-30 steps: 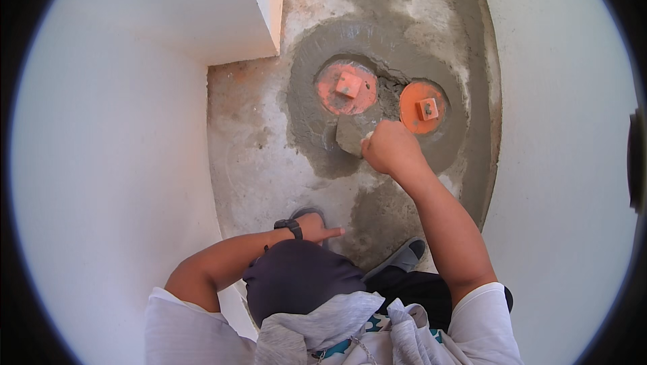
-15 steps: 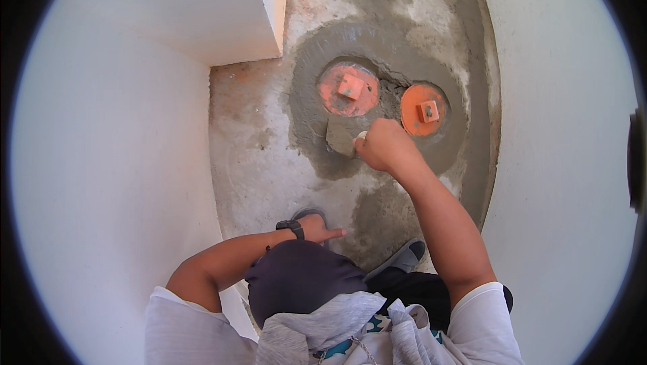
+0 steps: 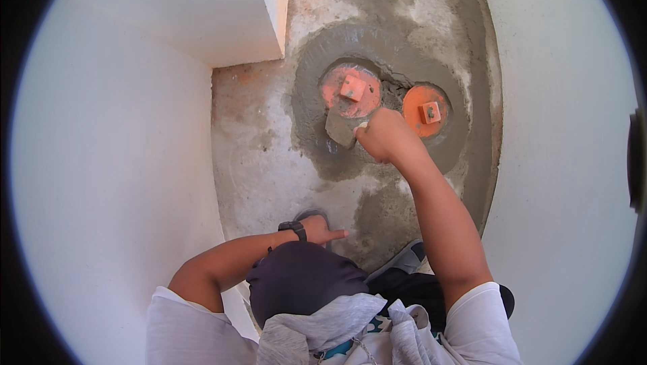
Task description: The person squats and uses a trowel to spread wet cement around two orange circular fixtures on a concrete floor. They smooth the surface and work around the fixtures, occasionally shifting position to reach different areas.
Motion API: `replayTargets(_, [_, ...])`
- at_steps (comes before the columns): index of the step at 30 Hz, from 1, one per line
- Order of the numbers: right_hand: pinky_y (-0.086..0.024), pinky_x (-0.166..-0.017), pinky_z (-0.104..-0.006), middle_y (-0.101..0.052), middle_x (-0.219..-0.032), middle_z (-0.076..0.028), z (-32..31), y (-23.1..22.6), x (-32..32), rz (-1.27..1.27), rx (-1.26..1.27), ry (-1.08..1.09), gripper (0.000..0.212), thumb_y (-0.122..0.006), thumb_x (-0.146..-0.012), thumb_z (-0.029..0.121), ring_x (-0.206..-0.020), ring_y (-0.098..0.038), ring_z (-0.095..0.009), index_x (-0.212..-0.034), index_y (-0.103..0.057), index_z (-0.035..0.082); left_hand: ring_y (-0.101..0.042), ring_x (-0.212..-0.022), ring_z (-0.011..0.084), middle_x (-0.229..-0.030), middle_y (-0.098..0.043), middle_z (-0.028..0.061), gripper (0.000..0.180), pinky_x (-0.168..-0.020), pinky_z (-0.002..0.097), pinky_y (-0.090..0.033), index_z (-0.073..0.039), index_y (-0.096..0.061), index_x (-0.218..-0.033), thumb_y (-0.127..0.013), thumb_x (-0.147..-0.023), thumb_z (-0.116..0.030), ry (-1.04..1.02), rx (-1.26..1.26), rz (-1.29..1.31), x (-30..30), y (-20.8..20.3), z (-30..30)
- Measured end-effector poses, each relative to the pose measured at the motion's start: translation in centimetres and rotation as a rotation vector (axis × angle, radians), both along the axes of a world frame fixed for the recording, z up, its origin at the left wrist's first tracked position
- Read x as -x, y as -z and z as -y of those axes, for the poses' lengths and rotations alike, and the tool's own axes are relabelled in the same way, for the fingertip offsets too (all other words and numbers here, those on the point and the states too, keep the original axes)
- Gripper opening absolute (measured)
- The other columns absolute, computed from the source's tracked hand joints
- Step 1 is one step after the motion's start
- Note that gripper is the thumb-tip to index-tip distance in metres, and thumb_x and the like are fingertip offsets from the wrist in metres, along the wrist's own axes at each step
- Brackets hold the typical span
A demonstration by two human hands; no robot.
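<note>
My right hand (image 3: 389, 137) is closed around the pale handle of a trowel (image 3: 340, 129). The trowel's grey, mortar-coated blade lies on wet mortar (image 3: 317, 153) at the lower left edge of a round orange cover (image 3: 367, 95) with a square knob. To the right, just beyond my knuckles, a second orange cover (image 3: 412, 103) sits in a ring of the same mortar. Rough mortar fills the gap between both covers. My left hand (image 3: 318, 229), with a black watch at its wrist, is held low near my foot, one digit stretched out and nothing visible in it; its remaining fingers are partly hidden.
White walls (image 3: 135, 163) (image 3: 559, 129) enclose the narrow floor on both sides, and a white wall corner (image 3: 269, 35) juts in at the upper left. A darker mortar strip (image 3: 480, 95) runs along the right wall. My sandalled foot (image 3: 404, 258) stands near the bottom.
My right hand and the trowel have shifted slightly up, away from me, closer to the left cover. The blade has turned a little. My left hand stays practically where it was.
</note>
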State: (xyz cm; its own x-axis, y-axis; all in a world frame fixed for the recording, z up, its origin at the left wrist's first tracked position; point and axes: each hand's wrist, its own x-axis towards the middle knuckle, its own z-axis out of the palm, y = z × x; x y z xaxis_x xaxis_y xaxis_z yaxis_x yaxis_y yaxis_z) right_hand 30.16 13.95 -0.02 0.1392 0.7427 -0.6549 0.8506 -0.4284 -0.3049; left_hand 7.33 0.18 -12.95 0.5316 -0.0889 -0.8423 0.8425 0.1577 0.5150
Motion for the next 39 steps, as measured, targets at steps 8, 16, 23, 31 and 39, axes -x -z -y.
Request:
replayTargets(8, [-0.055,-0.085,-0.0481,-0.069,-0.094,-0.032,-0.6,1.1,1.4,-0.028,-0.04,0.022,0.039,-0.062,-0.089,0.027,-0.095,-0.069,-0.044,-0.089,-0.069,-0.012,-0.069,-0.053,0.0221,-0.061,-0.07,0.0136,0.085,-0.058,0.0309,-0.057,0.001,-0.071,-0.062,-0.057,-0.085,-0.079,0.005,0.013,-0.017,0.0,0.1,0.0])
replayTargets(16, [-0.055,-0.084,-0.0502,-0.068,-0.094,-0.035,1.4,1.1,1.3,-0.036,-0.021,0.055,0.046,-0.065,-0.089,0.03,-0.094,-0.068,-0.048,-0.091,-0.068,-0.015,-0.069,-0.053,0.0221,-0.06,-0.069,0.0135,0.085,-0.058,0.0307,-0.057,0.001,-0.071,-0.062,-0.056,-0.086,-0.079,-0.007,0.027,-0.008,-0.1,-0.1,-0.1])
replayTargets(23, [-0.056,-0.079,-0.0477,-0.07,-0.081,-0.029,0.6,1.5,-0.2,-0.053,-0.111,0.01,0.043,-0.063,-0.09,0.03,-0.083,-0.071,-0.043,-0.082,-0.069,-0.011,-0.069,-0.053,0.0224,-0.061,-0.07,0.0145,0.084,-0.058,0.0311,-0.057,0.002,-0.071,-0.063,-0.057,-0.086,-0.078,0.012,0.039,-0.033,-0.3,-0.5,-0.5])
replayTargets(31, [-0.056,-0.078,-0.0449,-0.069,-0.073,-0.024,-2.5,2.4,0.2,-0.176,0.044,0.161,0.043,-0.06,-0.093,0.03,-0.079,-0.071,-0.037,-0.079,-0.069,-0.009,-0.069,-0.052,0.0226,-0.06,-0.069,0.0144,0.084,-0.057,0.0314,-0.057,0.002,-0.071,-0.063,-0.057,-0.086,-0.078,-0.01,0.034,-0.03,-0.2,-0.5,-0.4])
replayTargets(39, [-0.055,-0.073,-0.0443,-0.066,-0.067,-0.021,-0.9,3.2,-0.2,-0.167,-0.045,0.111,0.042,-0.063,-0.091,0.032,-0.07,-0.07,-0.034,-0.076,-0.067,-0.008,-0.068,-0.05,0.022,-0.06,-0.069,0.0141,0.084,-0.055,0.0313,-0.056,0.001,-0.071,-0.064,-0.057,-0.086,-0.078,0.003,0.052,-0.053,-0.4,-0.8,-0.6])
